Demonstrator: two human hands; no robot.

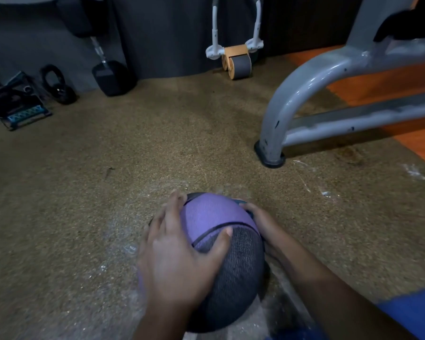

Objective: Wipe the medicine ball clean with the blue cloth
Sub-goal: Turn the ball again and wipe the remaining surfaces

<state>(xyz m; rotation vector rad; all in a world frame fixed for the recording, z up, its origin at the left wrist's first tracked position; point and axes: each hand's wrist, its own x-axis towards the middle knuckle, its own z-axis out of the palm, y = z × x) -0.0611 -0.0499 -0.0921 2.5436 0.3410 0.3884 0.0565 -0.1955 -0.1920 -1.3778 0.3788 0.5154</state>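
Wiping appears under way: left hand [179, 256] lies spread on the medicine ball [221, 244] at lower centre, right hand [260, 222] presses a barely visible blue cloth [241, 201] against its far side, remaining coverage undeterminable.

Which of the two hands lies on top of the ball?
The left hand, spread over the medicine ball; the right hand grips its far side.

speckled floor [157, 133], dark wall [157, 25]; grey frame [302, 77]
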